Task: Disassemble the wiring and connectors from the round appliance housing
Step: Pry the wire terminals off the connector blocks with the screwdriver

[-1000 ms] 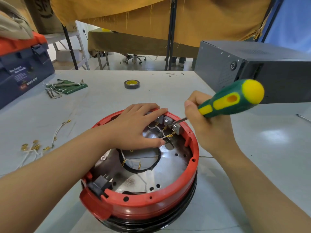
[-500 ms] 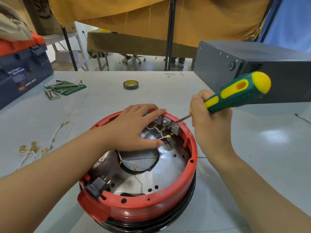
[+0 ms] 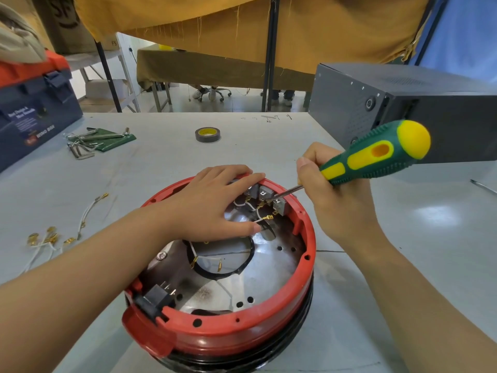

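Right hand grips screwdriver, left hand spread flat on housing — tip may slip off connector, jab fingers.

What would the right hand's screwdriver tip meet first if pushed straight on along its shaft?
Probably the brass terminal below the grey switch blocks; the screwdriver in the right hand points there, though depth is unclear.
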